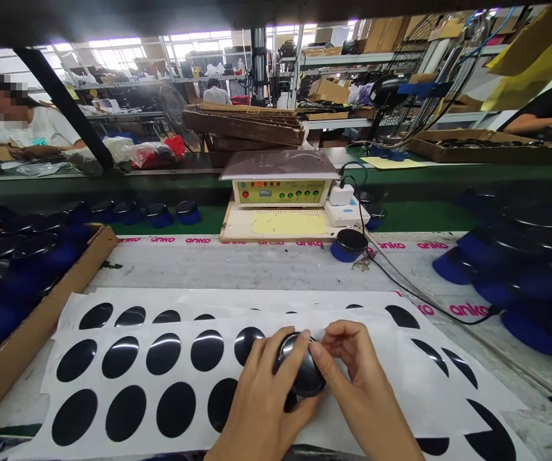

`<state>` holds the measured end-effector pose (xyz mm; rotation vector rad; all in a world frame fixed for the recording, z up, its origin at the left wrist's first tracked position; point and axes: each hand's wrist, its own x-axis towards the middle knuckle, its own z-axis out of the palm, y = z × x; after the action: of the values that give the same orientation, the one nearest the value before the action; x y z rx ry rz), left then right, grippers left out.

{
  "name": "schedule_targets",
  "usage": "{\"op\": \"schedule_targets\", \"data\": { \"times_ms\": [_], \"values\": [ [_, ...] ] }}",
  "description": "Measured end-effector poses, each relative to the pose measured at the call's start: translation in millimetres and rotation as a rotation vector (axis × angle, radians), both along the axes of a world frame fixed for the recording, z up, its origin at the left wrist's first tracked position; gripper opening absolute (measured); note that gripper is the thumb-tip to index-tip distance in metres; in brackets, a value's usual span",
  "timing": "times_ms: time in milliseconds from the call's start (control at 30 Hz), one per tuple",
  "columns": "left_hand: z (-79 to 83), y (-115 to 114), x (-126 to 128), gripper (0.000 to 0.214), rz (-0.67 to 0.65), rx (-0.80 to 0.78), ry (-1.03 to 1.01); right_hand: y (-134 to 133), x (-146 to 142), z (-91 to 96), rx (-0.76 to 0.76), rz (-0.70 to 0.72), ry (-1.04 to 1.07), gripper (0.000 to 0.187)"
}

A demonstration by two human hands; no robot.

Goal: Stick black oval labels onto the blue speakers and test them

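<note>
Between my hands is a round part with a glossy black top (307, 378), held above sheets of round black stickers (175, 410). My left hand (267, 390) wraps its fingers round the part, with fingertips across the top. My right hand (360, 378) is curled at the other side, its thumb pressing on the rim of the black top. The right fingertips behind the part are partly hidden. White backing with no stickers lies under my right hand, and several black stickers show at the sheets' right edge.
A cardboard box (59, 288) at left holds several blue parts with black tops; more are piled at right (520, 269). A control box (280, 189) stands at the back on a wooden board. Cables (415, 288) cross the right side. A person (40, 128) sits beyond at left.
</note>
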<state>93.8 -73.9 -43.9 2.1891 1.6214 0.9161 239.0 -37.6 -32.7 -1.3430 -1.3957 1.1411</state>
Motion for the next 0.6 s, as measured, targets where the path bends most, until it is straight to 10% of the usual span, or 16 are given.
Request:
{"op": "schedule_targets", "data": {
  "times_ms": [200, 467, 600],
  "values": [
    [24.8, 9.9, -15.4, 0.063, -0.108, 0.029, 0.3, 20.1, 44.0, 8.0, 0.113, -0.198, -0.02, 0.026],
    [75.0, 223.2, -131.5, 0.051, 0.384, 0.021, 0.252, 20.7, 121.2, -0.7, 0.185, -0.369, -0.142, 0.025],
    [70.5, 273.9, -146.3, 0.043, 0.504, 0.037, 0.15, 14.3, 152.8, -3.3, 0.172, -0.439, -0.324, 0.031]
  ]
}}
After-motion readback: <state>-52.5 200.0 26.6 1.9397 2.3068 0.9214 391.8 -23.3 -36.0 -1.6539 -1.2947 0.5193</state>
